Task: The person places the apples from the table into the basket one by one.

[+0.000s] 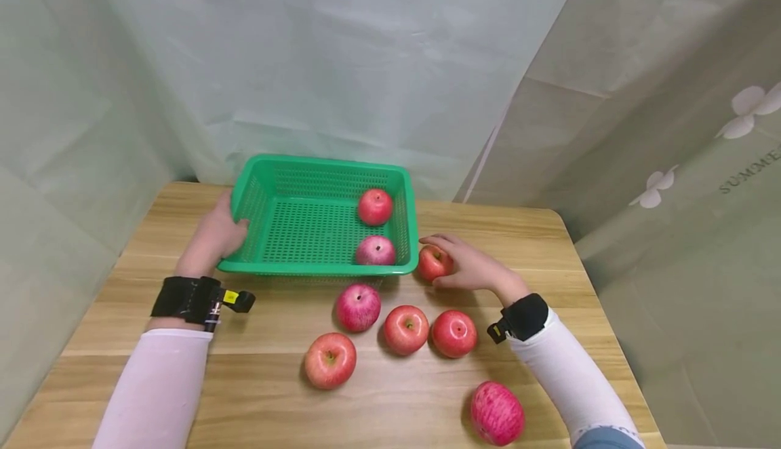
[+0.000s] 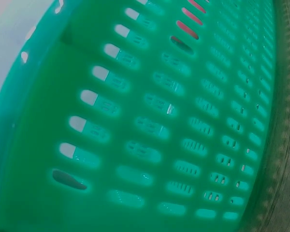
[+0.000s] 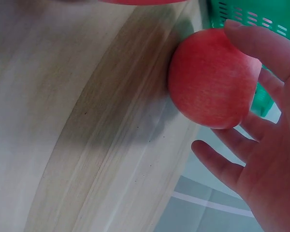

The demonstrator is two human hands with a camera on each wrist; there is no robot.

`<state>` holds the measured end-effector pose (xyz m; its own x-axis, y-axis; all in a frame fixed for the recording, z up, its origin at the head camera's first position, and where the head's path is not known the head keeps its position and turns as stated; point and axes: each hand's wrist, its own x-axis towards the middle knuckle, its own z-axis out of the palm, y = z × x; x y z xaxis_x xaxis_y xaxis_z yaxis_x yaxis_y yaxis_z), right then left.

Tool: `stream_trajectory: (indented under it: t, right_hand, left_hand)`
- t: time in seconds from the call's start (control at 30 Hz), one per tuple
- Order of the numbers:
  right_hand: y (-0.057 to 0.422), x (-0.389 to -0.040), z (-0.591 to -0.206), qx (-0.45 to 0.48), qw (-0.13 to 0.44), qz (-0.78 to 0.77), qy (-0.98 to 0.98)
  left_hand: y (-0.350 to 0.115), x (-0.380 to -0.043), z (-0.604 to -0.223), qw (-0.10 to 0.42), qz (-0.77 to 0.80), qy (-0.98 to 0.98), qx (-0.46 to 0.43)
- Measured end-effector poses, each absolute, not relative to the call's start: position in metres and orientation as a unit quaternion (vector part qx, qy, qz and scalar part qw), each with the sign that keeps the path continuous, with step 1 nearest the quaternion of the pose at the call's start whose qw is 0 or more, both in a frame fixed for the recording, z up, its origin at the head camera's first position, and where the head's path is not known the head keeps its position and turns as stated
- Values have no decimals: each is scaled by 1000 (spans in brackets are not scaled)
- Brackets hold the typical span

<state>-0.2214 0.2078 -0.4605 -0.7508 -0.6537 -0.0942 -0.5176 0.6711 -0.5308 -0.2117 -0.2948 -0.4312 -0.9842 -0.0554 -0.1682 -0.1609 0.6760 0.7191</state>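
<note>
My left hand (image 1: 221,232) grips the left rim of a green plastic basket (image 1: 317,269), thumb over the edge. Through the left wrist view runs the basket's slotted wall (image 2: 150,111), close up. Inside the basket, on its right side, lie a red apple (image 1: 375,207) and a pinker apple (image 1: 375,251). Just outside the basket's right end, my right hand (image 1: 470,264) holds another red apple (image 1: 434,263). Seen from the right wrist, the thumb lies along one side of that apple (image 3: 212,79) and the fingers reach round the other, low over the wood.
Several apples lie on the wooden table (image 1: 262,381) in front of the basket, among them a pale red apple (image 1: 330,361) and a shiny red apple (image 1: 454,334). A streaked pink apple (image 1: 497,413) sits nearer the right forearm. Hanging sheets (image 1: 366,62) enclose the table's back and sides.
</note>
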Motion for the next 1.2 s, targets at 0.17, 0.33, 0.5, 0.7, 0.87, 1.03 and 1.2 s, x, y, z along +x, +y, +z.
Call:
stream_trajectory:
  t: [0.17, 0.33, 0.5, 0.7, 0.87, 1.03, 1.2]
  right_hand:
    - [207, -221, -460, -330, 136, -245, 901]
    - [205, -223, -463, -336, 134, -241, 901]
    - [204, -222, -463, -337, 134, -239, 901]
    - [202, -222, -463, -333, 134, -234, 904]
    - [201, -222, -464, -331, 138, -233, 904]
    - [202, -222, -466, -333, 136, -229, 904]
    - [202, -223, -468, -335, 133, -229, 904]
  left_hand:
    - [-294, -212, -431, 67, 396, 914, -59]
    - [-293, -212, -431, 65, 390, 917, -59]
    - [-292, -212, -430, 67, 391, 916, -59]
    - [-291, -212, -430, 70, 392, 916, -58]
    - [-292, -212, -431, 72, 392, 915, -61]
    - [-294, -213, -432, 72, 390, 916, -61]
    - [-294, -212, -432, 68, 386, 918, -61]
